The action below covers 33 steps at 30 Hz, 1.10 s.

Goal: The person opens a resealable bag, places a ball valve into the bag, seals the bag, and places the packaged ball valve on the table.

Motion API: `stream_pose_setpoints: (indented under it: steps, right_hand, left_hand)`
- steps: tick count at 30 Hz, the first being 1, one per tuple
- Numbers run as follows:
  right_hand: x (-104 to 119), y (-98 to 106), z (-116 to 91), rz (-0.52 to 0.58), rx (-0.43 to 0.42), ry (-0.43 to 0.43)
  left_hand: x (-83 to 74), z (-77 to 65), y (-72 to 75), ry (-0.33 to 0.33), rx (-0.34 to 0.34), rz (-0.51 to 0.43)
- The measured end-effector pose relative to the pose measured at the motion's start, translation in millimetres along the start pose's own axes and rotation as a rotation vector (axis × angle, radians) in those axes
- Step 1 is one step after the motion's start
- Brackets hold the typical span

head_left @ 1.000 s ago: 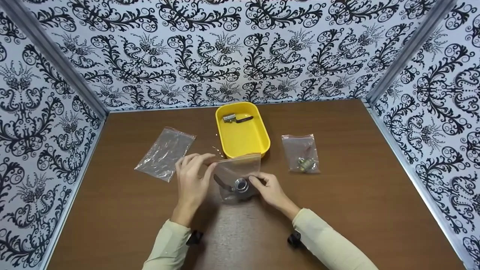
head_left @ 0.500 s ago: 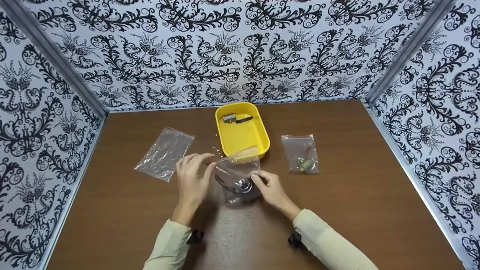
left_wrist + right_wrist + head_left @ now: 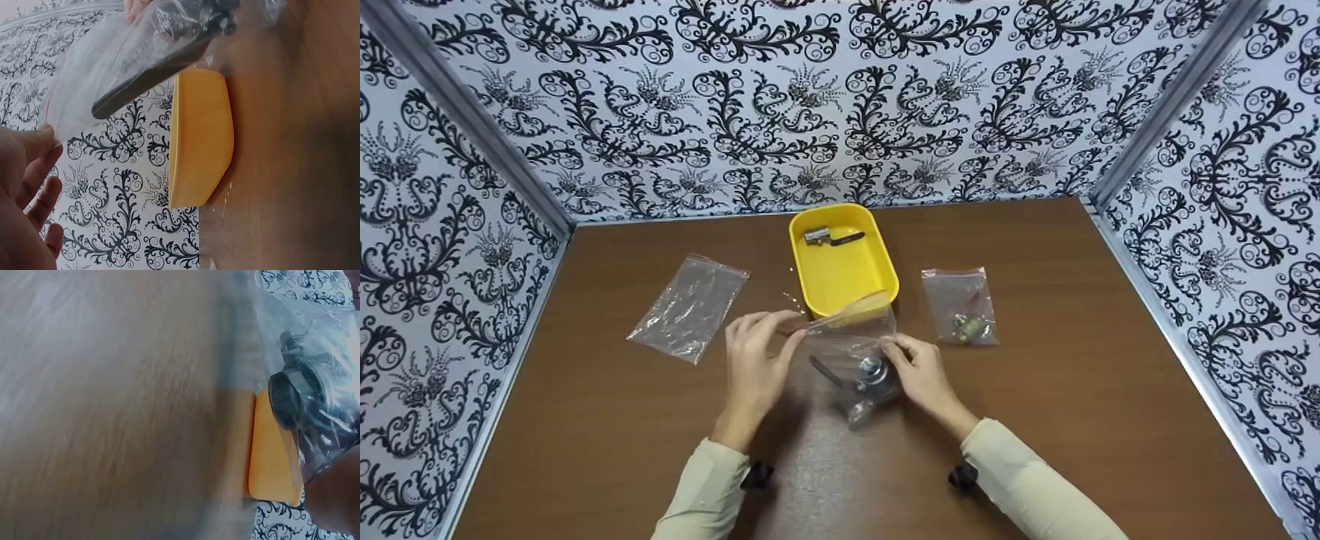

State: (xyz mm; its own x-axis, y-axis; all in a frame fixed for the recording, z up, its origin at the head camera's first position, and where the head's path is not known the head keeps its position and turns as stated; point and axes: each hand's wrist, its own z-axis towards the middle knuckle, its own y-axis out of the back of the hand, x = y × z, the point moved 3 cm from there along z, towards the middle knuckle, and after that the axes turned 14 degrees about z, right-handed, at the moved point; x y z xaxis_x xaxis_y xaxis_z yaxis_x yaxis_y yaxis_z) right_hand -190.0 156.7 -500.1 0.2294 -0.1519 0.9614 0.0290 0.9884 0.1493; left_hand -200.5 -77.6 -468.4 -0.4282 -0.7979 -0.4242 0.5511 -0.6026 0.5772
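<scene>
Clear plastic bag (image 3: 844, 349) with a silver metal valve (image 3: 872, 369) inside: probably limp, bottom-heavy, so I'd grab the rim. Left hand (image 3: 755, 364) and right hand (image 3: 922, 373) pinch its edges, fingers closed.

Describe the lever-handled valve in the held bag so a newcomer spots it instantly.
Find the yellow tray on the brown table. In front of it, the left hand and right hand pinch a clear zip bag holding the lever-handled valve. Unlike the loose valve in the tray, it is bagged; unlike the bagged brass-coloured fitting at right, it is held.
</scene>
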Motion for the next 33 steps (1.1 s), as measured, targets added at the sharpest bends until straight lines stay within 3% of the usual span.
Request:
stream_pose_setpoints:
  steps: [7,13,17,26,33]
  right_hand:
    - [-4.7,15.3,0.7,-0.057,-0.051,0.014]
    - [-36.8,39.3,7.2,-0.106,-0.105,0.016]
    - [-38.7,60.2,10.7,-0.118,-0.144,-0.005]
    - [-37.1,122.8,25.7,-0.206,-0.294,-0.085]
    - [-48.1,184.3,38.4,-0.365,-0.374,-0.177]
  left_hand:
    - [-2.7,-2.7,-5.1,0.001,0.048,0.022]
    - [4.8,-4.7,-3.3,0.036,0.02,0.008]
    - [10.5,-6.9,-2.3,0.052,0.017,0.004]
    - [20.5,-12.9,0.1,0.072,0.011,0.024]
    - [19.9,-7.8,4.7,0.091,0.022,0.03]
